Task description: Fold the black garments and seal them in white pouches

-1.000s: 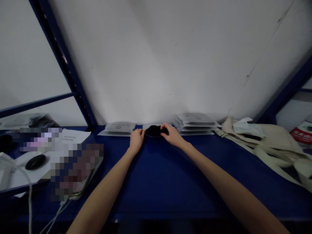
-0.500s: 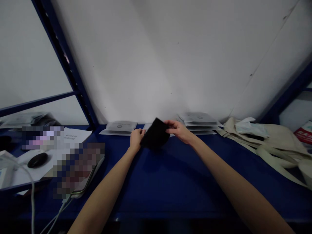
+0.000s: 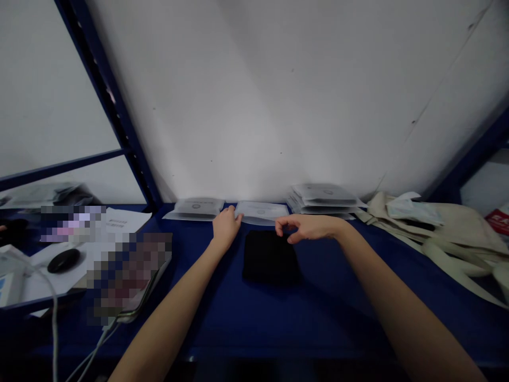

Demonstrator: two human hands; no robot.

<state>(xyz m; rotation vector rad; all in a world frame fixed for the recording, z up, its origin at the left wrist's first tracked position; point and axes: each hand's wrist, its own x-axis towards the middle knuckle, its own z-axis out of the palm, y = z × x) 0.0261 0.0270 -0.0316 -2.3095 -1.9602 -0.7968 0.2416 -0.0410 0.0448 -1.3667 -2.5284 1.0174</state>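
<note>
Your left hand (image 3: 226,228) is relaxed, not clenched, with its fingertips (image 3: 238,216) resting on the near edge of a clear packet (image 3: 261,212) and not gripping it. Your right hand (image 3: 308,228) holds nothing: its fingers (image 3: 284,228) are loosely curled, with a gap left to the thumb, and they hang just above the far right corner of the black cloth (image 3: 270,257).

The cloth lies flat on the blue shelf (image 3: 238,323), directly below and between your fingers, with the packet just beyond its far edge. Your right fingers are the nearer to it; your left hand sits just beside its far left corner.

Past your left fingers, a second packet (image 3: 194,208) lies touching the clear packet's end. Past your right fingers, a packet stack (image 3: 322,199) sits against the white wall (image 3: 254,106), and a canvas bag (image 3: 433,228) lies crumpled beyond that.

Well left of your left hand are a paper sheet (image 3: 127,220), a black mouse (image 3: 63,260) and a white cable (image 3: 53,313). Pixelated patches hide what lies beside them. A blue steel upright (image 3: 115,127) rises behind these, well apart from your hands.
</note>
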